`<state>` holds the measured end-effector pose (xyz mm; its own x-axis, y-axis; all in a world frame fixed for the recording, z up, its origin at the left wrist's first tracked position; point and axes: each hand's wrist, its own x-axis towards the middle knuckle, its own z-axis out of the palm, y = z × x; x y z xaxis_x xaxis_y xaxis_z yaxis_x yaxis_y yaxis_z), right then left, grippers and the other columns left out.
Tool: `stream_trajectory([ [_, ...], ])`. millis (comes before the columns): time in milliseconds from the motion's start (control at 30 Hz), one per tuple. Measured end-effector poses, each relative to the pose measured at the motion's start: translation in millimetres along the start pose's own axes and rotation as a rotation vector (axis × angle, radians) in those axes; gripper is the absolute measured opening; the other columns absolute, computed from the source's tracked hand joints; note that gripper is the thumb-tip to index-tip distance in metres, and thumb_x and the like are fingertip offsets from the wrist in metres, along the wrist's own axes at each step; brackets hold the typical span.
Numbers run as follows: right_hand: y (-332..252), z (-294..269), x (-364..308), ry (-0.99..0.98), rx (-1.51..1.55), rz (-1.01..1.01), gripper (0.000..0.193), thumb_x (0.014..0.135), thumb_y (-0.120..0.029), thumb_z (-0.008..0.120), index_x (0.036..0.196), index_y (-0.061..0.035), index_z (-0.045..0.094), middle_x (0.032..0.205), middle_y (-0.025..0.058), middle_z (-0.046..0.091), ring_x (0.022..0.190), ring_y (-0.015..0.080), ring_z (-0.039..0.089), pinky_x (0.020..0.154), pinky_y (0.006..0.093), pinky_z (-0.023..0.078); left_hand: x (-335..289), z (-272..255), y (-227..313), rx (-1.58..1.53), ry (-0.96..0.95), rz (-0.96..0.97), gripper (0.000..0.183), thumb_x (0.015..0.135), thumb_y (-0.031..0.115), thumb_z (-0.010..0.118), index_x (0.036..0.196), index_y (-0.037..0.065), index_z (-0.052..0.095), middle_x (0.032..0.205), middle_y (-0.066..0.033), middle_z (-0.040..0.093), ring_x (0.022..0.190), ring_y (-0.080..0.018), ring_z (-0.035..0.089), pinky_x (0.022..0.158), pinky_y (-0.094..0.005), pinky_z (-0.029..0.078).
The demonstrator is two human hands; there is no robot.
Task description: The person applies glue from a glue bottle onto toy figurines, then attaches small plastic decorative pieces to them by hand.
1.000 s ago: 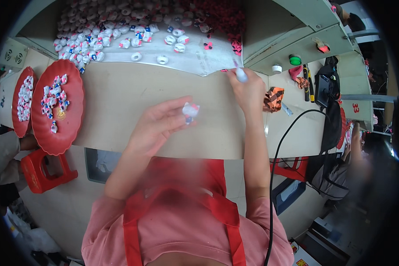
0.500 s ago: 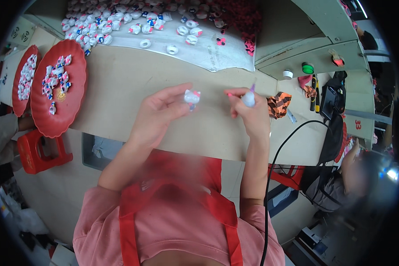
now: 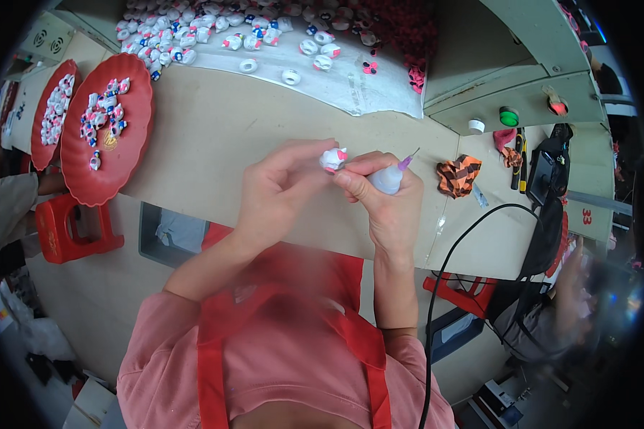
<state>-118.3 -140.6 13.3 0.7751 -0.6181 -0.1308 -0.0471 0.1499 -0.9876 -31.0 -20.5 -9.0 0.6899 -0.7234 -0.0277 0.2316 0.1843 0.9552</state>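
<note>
1. Pale brown board forms the worktable point(image 3: 215, 136); its near edge runs behind the person's forearms, and the blurred patch over the chest hides whatever lies below the wrists.
2. A grey metal tray point(image 3: 350, 79) at the far edge is cut off by the picture's top; a heap of small white figures point(image 3: 193, 28) on it runs out of view, and a dark red mass at its right end is too blurred to identify.
3. Two red plates lie at the left: the nearer plate point(image 3: 114, 150) shows whole, the farther plate point(image 3: 46, 114) is partly hidden behind it; both carry finished figures.
4. A black cable point(image 3: 444, 279) loops down past the right elbow, its lower end lost at the frame's bottom.
5. The left hand point(image 3: 275, 193) is pinched shut on a small white figure point(image 3: 333, 159) with a pink spot, held above the table's middle.
6. The right hand point(image 3: 390, 207) is wrapped around a small squeeze bottle point(image 3: 388, 179), most of it buried in the fist; its thin pink nozzle points up and right, away from the figure, while the right thumb touches the figure.
7. An orange-and-black striped cloth point(image 3: 458, 175) sits just right of the hands.
</note>
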Motion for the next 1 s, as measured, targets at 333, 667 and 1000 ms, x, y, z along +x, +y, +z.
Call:
stream_trajectory([
  [333, 3, 23, -2, 0.098, 0.072, 0.032, 0.015, 0.070, 0.006, 0.069, 0.078, 0.0016, 0.056, 0.075, 0.0082, 0.058, 0.057, 0.0115, 0.052, 0.049, 0.0222, 0.041, 1, -16, 5, -0.065, -0.019, 0.038, 0.033, 0.079, -0.012, 0.053, 0.111, -0.006, 0.054, 0.110, -0.0133, 0.055, 0.097, -0.0184, 0.057, 0.085, -0.0289, 0.048],
  [667, -3, 14, 1, -0.027, 0.097, 0.148, 0.020, 0.070, 0.000, 0.072, 0.088, -0.0014, 0.063, 0.070, -0.0006, 0.058, 0.063, 0.0056, 0.053, 0.056, 0.0196, 0.042, 3, -22, 8, -0.321, -0.035, -0.154, 0.028, 0.082, -0.006, 0.054, 0.110, -0.005, 0.054, 0.109, -0.0138, 0.057, 0.096, -0.0162, 0.057, 0.084, -0.0286, 0.046],
  [1000, 7, 16, -11, 0.144, -0.232, -0.318, 0.010, 0.072, 0.006, 0.067, 0.078, 0.0025, 0.059, 0.077, 0.0056, 0.057, 0.060, 0.0078, 0.052, 0.053, 0.0193, 0.041, -4, 10, -5, 0.073, 0.164, 0.280, 0.023, 0.083, -0.004, 0.051, 0.105, -0.001, 0.056, 0.108, -0.0112, 0.056, 0.098, -0.0155, 0.054, 0.083, -0.0267, 0.043],
])
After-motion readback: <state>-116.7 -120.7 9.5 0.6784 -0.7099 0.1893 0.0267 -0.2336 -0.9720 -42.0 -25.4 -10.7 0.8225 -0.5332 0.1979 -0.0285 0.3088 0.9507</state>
